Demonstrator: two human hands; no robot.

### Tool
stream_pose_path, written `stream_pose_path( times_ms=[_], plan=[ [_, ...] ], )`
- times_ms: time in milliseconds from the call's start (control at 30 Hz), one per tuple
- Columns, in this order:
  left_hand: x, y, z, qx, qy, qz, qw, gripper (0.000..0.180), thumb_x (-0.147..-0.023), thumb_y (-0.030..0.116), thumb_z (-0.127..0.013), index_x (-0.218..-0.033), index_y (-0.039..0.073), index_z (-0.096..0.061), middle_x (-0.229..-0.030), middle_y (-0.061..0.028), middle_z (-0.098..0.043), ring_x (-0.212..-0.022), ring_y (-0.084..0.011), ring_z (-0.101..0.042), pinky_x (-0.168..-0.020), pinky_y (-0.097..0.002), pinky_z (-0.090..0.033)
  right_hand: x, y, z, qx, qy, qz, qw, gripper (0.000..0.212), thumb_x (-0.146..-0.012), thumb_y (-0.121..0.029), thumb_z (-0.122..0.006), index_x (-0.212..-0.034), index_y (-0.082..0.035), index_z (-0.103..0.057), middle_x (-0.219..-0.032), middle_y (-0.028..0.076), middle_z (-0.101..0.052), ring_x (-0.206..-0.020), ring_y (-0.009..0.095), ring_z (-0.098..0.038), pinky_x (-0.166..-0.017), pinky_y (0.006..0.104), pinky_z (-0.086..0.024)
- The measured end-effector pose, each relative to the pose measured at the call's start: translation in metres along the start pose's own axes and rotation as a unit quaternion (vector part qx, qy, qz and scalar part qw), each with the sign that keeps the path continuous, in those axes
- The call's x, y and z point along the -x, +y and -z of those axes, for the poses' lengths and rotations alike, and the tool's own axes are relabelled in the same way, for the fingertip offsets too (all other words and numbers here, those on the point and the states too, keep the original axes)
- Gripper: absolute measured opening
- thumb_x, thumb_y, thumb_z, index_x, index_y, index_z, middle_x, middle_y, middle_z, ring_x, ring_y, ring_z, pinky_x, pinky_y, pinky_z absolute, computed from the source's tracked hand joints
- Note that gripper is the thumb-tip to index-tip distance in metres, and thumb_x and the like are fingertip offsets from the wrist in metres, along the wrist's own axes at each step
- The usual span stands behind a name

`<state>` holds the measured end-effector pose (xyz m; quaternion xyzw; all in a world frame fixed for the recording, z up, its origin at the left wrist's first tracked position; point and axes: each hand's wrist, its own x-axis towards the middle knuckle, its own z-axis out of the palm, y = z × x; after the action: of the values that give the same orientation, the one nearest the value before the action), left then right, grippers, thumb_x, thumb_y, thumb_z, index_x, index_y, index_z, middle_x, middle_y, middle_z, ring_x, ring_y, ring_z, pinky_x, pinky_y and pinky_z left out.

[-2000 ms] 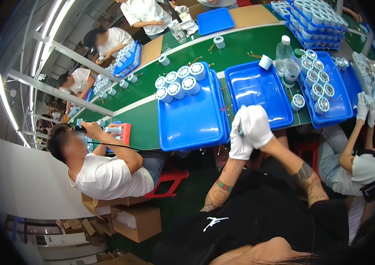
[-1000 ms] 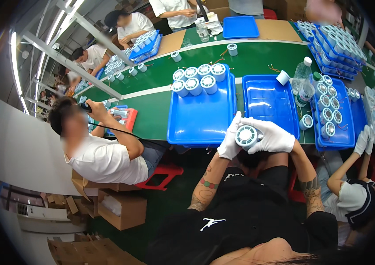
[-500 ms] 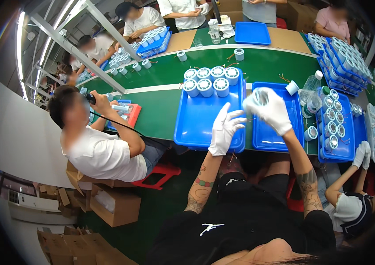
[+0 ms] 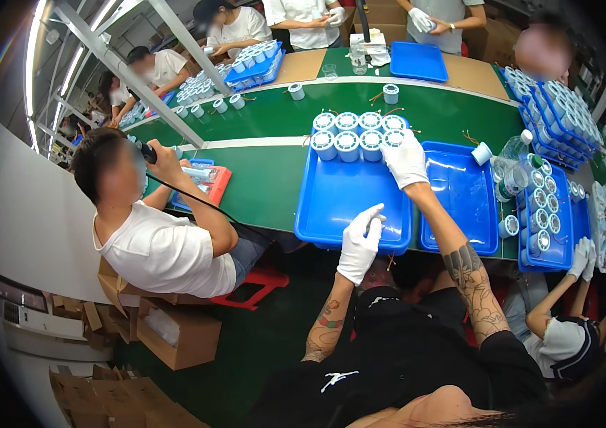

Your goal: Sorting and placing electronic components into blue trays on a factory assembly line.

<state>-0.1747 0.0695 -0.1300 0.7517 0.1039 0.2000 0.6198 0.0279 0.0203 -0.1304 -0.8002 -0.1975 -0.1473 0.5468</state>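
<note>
- Right hand has its fingers around a light-blue cylinder at the front row's right end in the blue tray; grip's partly hidden.
- Left hand is empty, fingers loosely apart by the tray's near edge.
- Looks like the setting-down step; calls for a square seat, then a clean release.
- Cylinder seems upright, long axis vertical, slotted face up.

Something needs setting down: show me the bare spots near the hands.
Bare: the left tray between its cylinders and the left hand; the middle tray between the right forearm and the bottles; the tabletop between the left tray and the red bin. Crowded: the left tray's far end by the right hand, and the filled tray beside the bottles.
</note>
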Motion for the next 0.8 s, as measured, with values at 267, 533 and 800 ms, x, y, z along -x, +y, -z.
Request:
stream_pose_path(
  times_ms=[267,533,800],
  plan=[
    [-0.001,-0.001,0.000,-0.057,-0.012,-0.065,0.996,0.032,-0.088,-0.001,-0.052,-0.119,0.001,-0.062,-0.092,-0.0089,-0.069,-0.074,-0.0140,-0.063,-0.066,-0.0229,-0.049,0.010,0.012,-0.012,-0.027,0.027,-0.018,0.999,0.030,-0.077,-0.011,-0.066,-0.104,0.000,-0.058,-0.094,0.018,-0.065,-0.080,0.033,-0.064,-0.073,0.0376,-0.051],
    [-0.033,-0.003,0.010,-0.213,0.091,-0.244,0.942,0.035,-0.082,-0.005,-0.053,-0.115,-0.001,-0.062,-0.106,-0.0133,-0.066,-0.090,-0.0234,-0.064,-0.081,-0.0295,-0.050,0.009,0.005,-0.005,-0.078,0.029,0.005,0.996,0.037,-0.076,-0.012,-0.066,-0.109,0.002,-0.055,-0.102,0.022,-0.062,-0.087,0.034,-0.062,-0.077,0.0389,-0.050],
    [-0.141,-0.046,0.018,-0.468,0.080,-0.297,0.828,0.060,-0.082,0.020,-0.058,-0.138,0.003,-0.044,-0.139,-0.0240,-0.041,-0.128,-0.0426,-0.037,-0.108,-0.0510,-0.026,0.002,-0.003,-0.006,0.077,-0.025,-0.116,0.990,0.045,-0.073,-0.012,-0.070,-0.112,0.002,-0.055,-0.111,0.022,-0.058,-0.094,0.033,-0.061,-0.079,0.0386,-0.050]
  ],
)
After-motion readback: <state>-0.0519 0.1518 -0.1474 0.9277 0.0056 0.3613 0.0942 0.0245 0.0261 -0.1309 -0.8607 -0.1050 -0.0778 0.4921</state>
